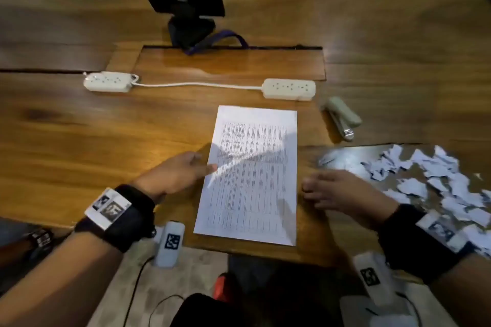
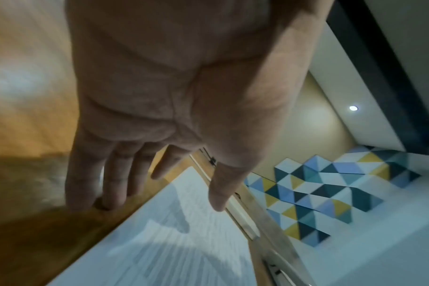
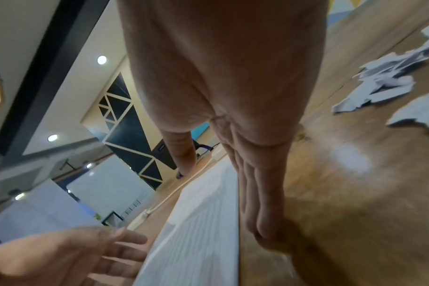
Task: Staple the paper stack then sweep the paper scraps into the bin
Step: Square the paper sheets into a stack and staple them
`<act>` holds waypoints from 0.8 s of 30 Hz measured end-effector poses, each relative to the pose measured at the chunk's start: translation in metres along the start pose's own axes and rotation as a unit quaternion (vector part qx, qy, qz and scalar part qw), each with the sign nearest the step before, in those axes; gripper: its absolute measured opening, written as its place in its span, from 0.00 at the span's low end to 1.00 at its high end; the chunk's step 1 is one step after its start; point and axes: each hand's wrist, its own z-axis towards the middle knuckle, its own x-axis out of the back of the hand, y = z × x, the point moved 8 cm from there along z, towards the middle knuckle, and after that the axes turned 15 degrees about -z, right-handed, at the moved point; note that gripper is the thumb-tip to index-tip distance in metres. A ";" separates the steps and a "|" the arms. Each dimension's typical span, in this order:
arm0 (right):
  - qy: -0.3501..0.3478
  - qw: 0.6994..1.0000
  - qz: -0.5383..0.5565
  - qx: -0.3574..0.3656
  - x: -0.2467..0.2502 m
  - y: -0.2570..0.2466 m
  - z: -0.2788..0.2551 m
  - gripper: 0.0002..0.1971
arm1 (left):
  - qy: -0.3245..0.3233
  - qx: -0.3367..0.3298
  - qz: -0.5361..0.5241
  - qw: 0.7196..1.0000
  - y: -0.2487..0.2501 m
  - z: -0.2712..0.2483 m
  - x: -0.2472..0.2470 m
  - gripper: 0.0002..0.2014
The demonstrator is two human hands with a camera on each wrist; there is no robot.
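White printed paper stack point(image 1: 249, 172) lies flat on the wooden table point(image 1: 106, 135). The left hand point(image 1: 176, 174) and right hand point(image 1: 342, 194) flank it, fingers relaxed, holding nothing. Stapler point(image 1: 342, 121) lies beyond the torn paper scraps point(image 1: 430, 180) at right.

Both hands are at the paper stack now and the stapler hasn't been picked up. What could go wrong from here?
1. The paper scraps lie right beside the right hand; reaching for the stapler could brush some off the table's near edge.
2. The paper stack lies skewed near the table's front edge, and neither hand grips it; the left hand only flanks it, so sheets might shift before stapling.
3. No bin is visible, so the sweep's direction is unclear.
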 end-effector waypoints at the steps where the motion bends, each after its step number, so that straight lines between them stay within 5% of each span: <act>1: -0.016 0.999 0.033 -0.009 0.002 0.004 0.010 0.14 | -0.019 -0.011 -0.011 1.000 0.004 0.006 -0.005 0.28; 4: -0.080 0.995 0.054 -0.022 0.021 0.002 0.029 0.28 | -0.079 -0.025 -0.009 0.996 0.015 0.024 -0.018 0.08; 7: -0.134 0.991 0.008 -0.025 0.030 -0.008 0.042 0.38 | -0.087 -0.051 -0.006 0.995 0.031 0.034 -0.026 0.06; 10: -0.089 0.996 -0.011 -0.021 0.043 -0.024 0.063 0.44 | -0.074 -0.082 0.067 0.992 0.049 0.045 -0.031 0.04; 14: -0.032 0.999 -0.025 0.016 0.046 -0.029 0.076 0.40 | -0.072 -0.088 0.114 0.987 0.053 0.059 -0.033 0.12; 19: -0.089 0.995 0.014 0.029 0.041 -0.014 0.072 0.54 | -0.073 -0.085 0.149 0.982 0.037 0.078 -0.033 0.36; 24: -0.075 0.996 -0.041 0.024 0.047 -0.011 0.072 0.35 | -0.030 -0.086 0.173 0.981 0.032 0.095 -0.028 0.55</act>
